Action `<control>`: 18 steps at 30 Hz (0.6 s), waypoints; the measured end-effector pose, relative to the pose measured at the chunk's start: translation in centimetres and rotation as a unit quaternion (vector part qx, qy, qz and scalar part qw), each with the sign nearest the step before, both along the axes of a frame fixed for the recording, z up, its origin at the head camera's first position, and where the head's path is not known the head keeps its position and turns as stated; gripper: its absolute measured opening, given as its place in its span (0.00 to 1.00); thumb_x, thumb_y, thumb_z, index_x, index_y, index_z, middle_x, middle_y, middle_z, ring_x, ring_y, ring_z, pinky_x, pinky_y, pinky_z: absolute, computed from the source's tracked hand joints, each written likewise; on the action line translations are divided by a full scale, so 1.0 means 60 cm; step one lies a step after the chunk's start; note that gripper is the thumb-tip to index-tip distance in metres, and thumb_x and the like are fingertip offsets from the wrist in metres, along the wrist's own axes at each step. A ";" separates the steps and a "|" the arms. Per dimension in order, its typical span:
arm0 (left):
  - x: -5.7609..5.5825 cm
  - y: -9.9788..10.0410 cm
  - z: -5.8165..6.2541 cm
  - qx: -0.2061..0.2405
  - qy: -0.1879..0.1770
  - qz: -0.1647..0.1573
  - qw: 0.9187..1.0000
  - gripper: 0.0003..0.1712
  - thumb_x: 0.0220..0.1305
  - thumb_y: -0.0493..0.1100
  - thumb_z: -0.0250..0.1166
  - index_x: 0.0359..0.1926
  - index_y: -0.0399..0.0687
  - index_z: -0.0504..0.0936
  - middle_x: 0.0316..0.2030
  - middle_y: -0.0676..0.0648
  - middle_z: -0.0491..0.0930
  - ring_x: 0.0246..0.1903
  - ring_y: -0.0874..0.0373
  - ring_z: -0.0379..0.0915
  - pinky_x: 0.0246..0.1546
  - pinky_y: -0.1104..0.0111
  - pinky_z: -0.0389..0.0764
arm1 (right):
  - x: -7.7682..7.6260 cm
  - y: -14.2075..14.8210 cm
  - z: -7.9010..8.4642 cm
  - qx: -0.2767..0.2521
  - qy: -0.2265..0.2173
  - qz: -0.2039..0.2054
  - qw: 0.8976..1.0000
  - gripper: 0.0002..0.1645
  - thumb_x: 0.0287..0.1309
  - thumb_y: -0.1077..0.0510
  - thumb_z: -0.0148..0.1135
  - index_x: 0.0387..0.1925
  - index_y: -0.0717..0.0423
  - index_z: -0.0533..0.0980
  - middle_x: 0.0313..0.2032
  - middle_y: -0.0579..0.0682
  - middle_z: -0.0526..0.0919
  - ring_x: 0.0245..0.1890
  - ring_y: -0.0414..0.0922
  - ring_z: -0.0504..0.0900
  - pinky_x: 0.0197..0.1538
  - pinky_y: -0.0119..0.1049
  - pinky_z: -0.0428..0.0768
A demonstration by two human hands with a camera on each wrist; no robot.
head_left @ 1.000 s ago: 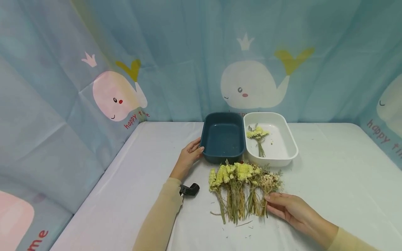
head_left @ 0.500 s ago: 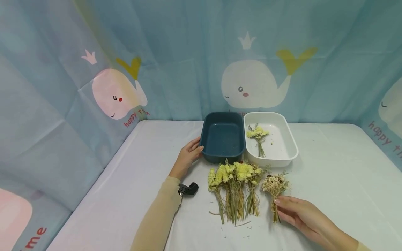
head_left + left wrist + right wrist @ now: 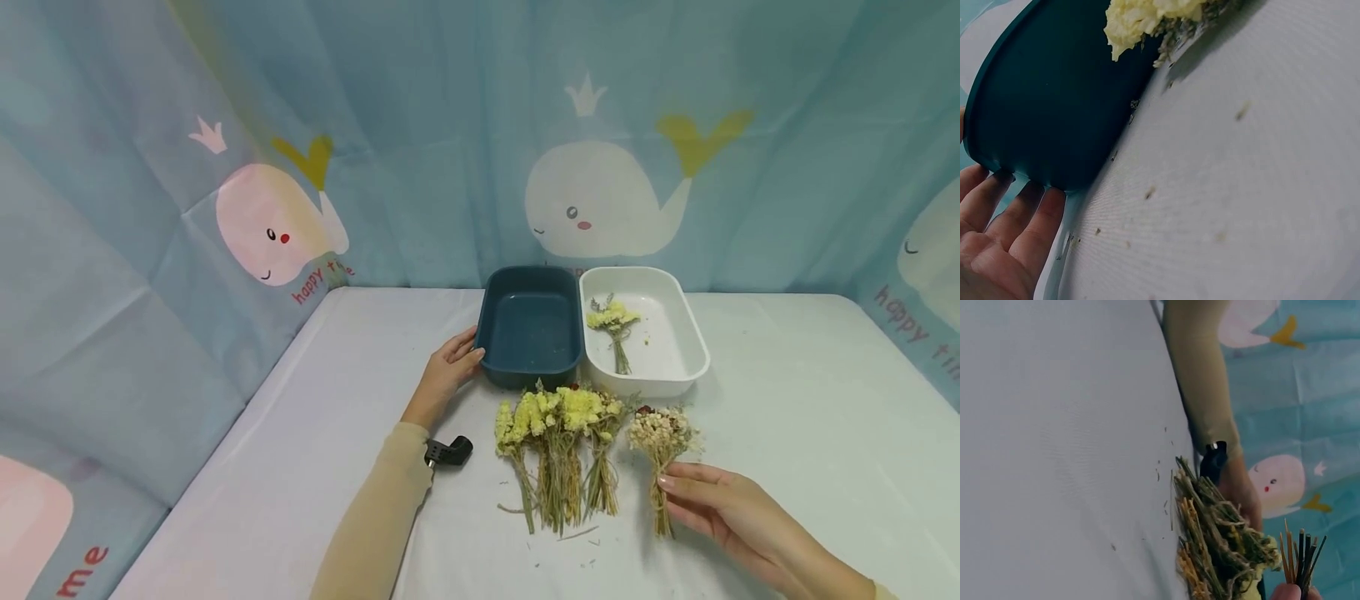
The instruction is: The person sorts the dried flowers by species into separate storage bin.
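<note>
Left hand (image 3: 441, 379) is resting straight fingers against a blue tray (image 3: 528, 333), yellow flowers (image 3: 558, 412) are lying in front, and right hand (image 3: 723, 508) is pinching cream flowers (image 3: 662, 431), just drawn clear and now singled out. The left wrist view is revealing fingertips the head view is partly hiding.

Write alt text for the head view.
A person's right hand pinches a cream dried-flower bunch beside yellow bunches on a white table. The left hand touches a teal tray; the white tray beside it holds one yellow bunch.
</note>
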State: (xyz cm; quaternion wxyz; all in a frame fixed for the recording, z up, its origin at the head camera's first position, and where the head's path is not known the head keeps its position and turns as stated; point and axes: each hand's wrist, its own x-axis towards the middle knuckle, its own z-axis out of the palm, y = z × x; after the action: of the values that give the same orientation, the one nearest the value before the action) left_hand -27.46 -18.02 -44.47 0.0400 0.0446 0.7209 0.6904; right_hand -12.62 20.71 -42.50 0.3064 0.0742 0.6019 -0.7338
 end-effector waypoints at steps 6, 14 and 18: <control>-0.001 -0.009 0.000 -0.003 0.005 0.004 1.000 0.33 0.70 0.50 0.64 0.73 0.60 0.66 0.72 0.49 0.67 0.69 0.54 0.68 0.68 0.55 0.71 | -0.026 -0.026 0.040 0.021 0.034 0.010 0.999 0.36 0.68 0.59 0.61 0.69 0.74 0.59 0.45 0.45 0.84 0.44 0.36 0.86 0.52 0.29 0.84; 0.000 -0.007 0.004 0.004 0.004 0.005 1.000 0.32 0.70 0.48 0.64 0.73 0.59 0.67 0.72 0.48 0.67 0.69 0.54 0.68 0.69 0.54 0.71 | -0.056 -0.064 0.067 0.009 0.061 0.021 0.998 0.34 0.68 0.62 0.61 0.68 0.74 0.61 0.44 0.44 0.85 0.43 0.35 0.86 0.51 0.28 0.84; 0.002 -0.002 0.000 0.007 -0.001 0.002 1.000 0.32 0.70 0.47 0.64 0.73 0.58 0.67 0.72 0.48 0.67 0.69 0.53 0.68 0.69 0.55 0.71 | -0.067 -0.080 0.070 0.006 0.072 0.018 0.997 0.33 0.67 0.63 0.61 0.67 0.74 0.62 0.43 0.43 0.85 0.42 0.35 0.86 0.51 0.28 0.84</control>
State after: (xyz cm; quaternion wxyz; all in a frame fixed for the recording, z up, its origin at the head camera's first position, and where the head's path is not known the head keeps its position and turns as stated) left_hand -27.36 -18.11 -44.45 0.0389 0.0422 0.7162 0.6956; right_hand -16.66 15.94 -38.27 0.2754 0.0120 0.6279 -0.7279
